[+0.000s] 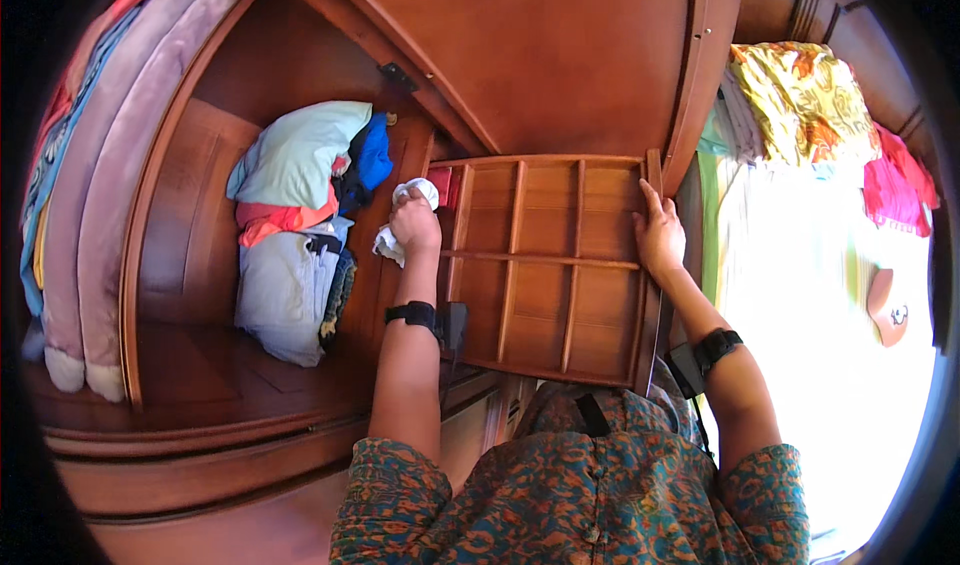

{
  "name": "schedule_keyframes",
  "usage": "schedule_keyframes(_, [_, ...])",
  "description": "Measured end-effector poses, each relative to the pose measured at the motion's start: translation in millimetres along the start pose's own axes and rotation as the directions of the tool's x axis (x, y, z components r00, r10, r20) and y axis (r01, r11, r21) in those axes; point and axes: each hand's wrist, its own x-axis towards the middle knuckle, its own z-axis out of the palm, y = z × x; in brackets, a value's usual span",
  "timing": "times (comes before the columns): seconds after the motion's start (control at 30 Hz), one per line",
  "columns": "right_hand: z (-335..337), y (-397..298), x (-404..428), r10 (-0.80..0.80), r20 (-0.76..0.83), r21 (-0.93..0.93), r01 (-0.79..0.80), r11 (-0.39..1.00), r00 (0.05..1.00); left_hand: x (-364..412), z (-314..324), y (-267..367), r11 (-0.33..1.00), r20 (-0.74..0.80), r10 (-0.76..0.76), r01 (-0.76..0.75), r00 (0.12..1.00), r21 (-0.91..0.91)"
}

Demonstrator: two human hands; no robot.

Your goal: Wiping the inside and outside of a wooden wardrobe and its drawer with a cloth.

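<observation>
A wooden drawer (544,314) with a grid of compartments is pulled out in front of me. My left hand (415,222) is closed around a bunched white cloth (417,188) beside the drawer's left end; part of the cloth hangs below the fist. My right hand (663,233) rests against the drawer's right edge (651,302), its fingers spread along the top of that edge. Something red (445,187) lies in the far left compartment, partly hidden near my left hand.
A stack of folded clothes (300,212) stands in the wardrobe at left, beyond an upright divider (161,145). Thick mauve bedding (112,167) fills the far-left section. A wooden door (517,55) rises above the drawer. At right, a brightly lit bed (795,325) bears patterned fabric (806,104).
</observation>
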Motion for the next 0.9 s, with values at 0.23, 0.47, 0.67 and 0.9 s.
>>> schedule_keyframes(0.23, [-2,-3,0,-0.003,-0.003,0.029,0.003,1.000,1.000,66,16,23,0.993,0.038,0.072,-0.069,0.997,-0.094])
schedule_keyframes(0.47, [-4,-7,3,0.006,0.025,0.064,-0.007,0.998,1.000,121,21,40,0.982,0.132,0.112,-0.089,0.985,-0.168])
schedule_keyframes(0.67, [-7,-5,5,-0.003,-0.005,0.041,0.003,0.999,1.000,131,10,45,0.965,0.199,0.147,-0.096,0.969,-0.245])
schedule_keyframes(0.9, [-7,-10,5,0.019,0.048,0.056,-0.021,0.998,0.999,119,13,29,0.947,0.211,0.137,-0.065,0.968,-0.315])
